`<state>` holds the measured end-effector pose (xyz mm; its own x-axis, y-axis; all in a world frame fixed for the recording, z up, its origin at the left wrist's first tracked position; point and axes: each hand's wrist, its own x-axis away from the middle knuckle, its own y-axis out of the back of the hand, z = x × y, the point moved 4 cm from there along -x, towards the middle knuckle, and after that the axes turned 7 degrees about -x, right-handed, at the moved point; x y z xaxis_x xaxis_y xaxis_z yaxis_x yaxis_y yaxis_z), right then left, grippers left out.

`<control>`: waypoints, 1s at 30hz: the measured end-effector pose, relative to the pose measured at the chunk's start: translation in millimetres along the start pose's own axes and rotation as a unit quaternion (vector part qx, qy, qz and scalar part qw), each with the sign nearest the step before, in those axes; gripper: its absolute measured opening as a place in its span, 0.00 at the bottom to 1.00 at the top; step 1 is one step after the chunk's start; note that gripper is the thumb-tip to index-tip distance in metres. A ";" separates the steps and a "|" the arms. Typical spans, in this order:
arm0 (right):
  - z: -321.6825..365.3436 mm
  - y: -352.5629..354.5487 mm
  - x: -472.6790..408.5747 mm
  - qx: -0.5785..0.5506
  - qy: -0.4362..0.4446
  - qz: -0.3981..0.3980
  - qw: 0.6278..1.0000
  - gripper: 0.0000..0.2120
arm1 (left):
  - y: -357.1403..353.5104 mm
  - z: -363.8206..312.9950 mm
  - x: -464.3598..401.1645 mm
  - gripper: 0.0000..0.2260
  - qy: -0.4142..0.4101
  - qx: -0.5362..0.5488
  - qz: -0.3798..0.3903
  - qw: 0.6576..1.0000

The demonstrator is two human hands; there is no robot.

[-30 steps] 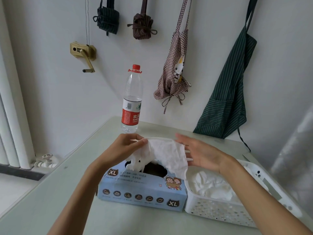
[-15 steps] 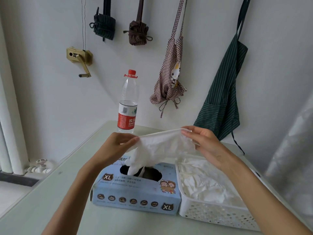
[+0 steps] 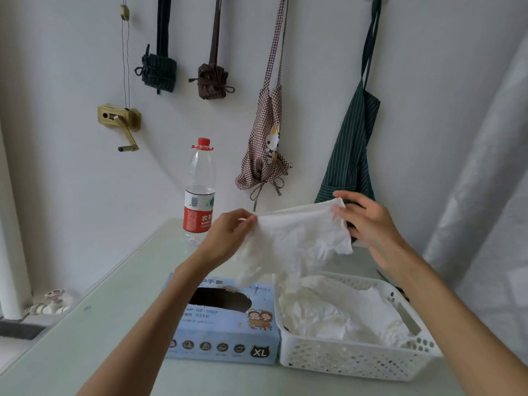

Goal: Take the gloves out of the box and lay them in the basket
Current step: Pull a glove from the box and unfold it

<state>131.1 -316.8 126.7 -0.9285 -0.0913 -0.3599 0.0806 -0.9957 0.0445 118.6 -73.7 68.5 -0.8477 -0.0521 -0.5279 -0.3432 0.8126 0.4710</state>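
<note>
A white disposable glove hangs stretched between both hands, above the gap between box and basket. My left hand pinches its left cuff corner and my right hand pinches the right corner. The glove's fingers dangle down toward the back left corner of the basket. Below sits the light blue glove box, marked XL, with a dark oval opening on top. To its right stands the white perforated plastic basket, holding several crumpled white gloves.
A water bottle with a red cap stands at the table's back, left of my hands. Aprons hang on the wall behind. The pale green table extends left of the box. A translucent curtain hangs at the right.
The glove has come fully out of the box opening and moved up and to the right, spread wider between the two hands, over the basket's edge.
</note>
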 end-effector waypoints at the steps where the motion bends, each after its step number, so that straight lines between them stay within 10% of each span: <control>1: 2.4 5.1 0.9 0.006 0.037 -0.032 0.999 0.12 | -10.9 -5.2 0.5 0.09 -0.003 0.020 0.011 1.000; 10: 11.3 27.1 31.8 0.322 0.341 -0.187 0.863 0.15 | -67.3 -29.1 9.1 0.10 0.014 0.035 -0.071 0.997; 14: 12.7 34.5 58.4 0.284 0.410 -0.206 0.842 0.15 | -54.7 -45.8 19.4 0.09 -0.048 -0.005 -0.118 0.992; 21: -62.0 81.5 45.3 0.316 0.157 -0.188 0.917 0.11 | -96.2 -22.8 8.0 0.10 -0.077 -0.222 0.079 0.969; 30: -126.3 98.0 28.7 0.622 0.052 -0.071 0.778 0.06 | -158.2 2.3 -16.2 0.19 -0.154 -0.461 0.158 0.859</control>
<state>158.1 -418.6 3.0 -0.8562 -0.0472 -0.5145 -0.4936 -0.2189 0.8417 187.6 -200.1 1.0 -0.8586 0.3585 -0.3665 -0.4115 -0.0554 0.9097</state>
